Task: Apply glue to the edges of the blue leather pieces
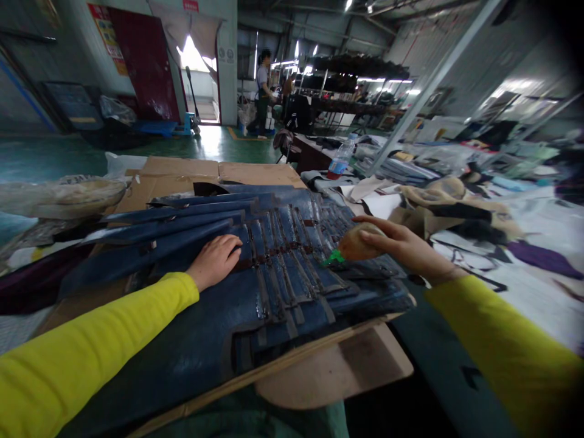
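Note:
My right hand (401, 246) grips a yellowish squeeze bottle (362, 242) with a green nozzle, tilted so the nozzle points down and left, low over the dark blue pieces. My left hand (216, 260) lies palm down on the blue sheets, its fingers stretched out flat. Several dark blue, leather-like pieces (196, 319) overlap in a fanned stack, with grey-edged strips (278, 283) side by side. Shiny wet-looking streaks run along the strip edges. Whether the nozzle touches a strip I cannot tell.
Flattened cardboard (182, 167) lies under the stack, above a rounded board (337, 371). A plastic bottle (342, 159) stands behind on the right. Cloth and material scraps (456, 213) cover the right side. Farther off are a person (263, 88) and a pallet jack (191, 121).

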The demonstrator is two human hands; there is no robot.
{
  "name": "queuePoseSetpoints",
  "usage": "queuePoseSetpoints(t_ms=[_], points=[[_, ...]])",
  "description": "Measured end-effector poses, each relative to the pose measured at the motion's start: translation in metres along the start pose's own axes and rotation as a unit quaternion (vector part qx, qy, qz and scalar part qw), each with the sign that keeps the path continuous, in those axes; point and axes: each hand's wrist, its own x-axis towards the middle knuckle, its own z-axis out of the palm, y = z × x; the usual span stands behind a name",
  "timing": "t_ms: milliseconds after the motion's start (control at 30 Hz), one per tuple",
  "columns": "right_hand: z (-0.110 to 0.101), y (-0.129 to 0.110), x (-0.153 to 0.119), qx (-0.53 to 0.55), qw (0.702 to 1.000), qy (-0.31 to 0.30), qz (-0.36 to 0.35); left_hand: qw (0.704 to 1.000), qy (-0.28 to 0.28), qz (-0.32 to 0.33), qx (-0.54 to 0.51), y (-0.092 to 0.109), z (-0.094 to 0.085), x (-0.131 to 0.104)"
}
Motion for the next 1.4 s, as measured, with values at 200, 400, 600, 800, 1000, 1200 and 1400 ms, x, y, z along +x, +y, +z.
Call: queuePoseSetpoints(t_ms=[200,400,600,800,1000,1200,1400], points=[[-0.016,0.006,-0.003,0.024,0.999,-0.036,0.018,1.000,0.000,0.000,-0.001,0.000,-0.001,0.000],[-0.019,0.005,-0.004,0.020,0.998,-0.051,0.021,1.000,-0.002,-0.005,-0.005,0.000,-0.001,0.000],[0.010,0.009,0.015,0.000,1.000,-0.010,-0.015,1.000,-0.001,-0.005,-0.009,0.000,0.000,0.000],[0.012,0.014,0.020,-0.003,0.999,0.004,-0.054,1.000,0.002,-0.006,-0.010,0.000,0.000,-0.001],[0.009,0.020,0.017,-0.016,0.997,-0.007,-0.076,1.000,0.005,-0.002,-0.012,0.001,-0.001,0.000],[0.011,0.016,0.015,-0.031,0.993,0.037,-0.109,1.000,0.003,-0.001,-0.012,0.000,0.000,0.000],[0.012,0.019,0.017,-0.032,0.993,0.038,-0.109,1.000,-0.002,-0.006,-0.001,0.001,-0.001,-0.001]])
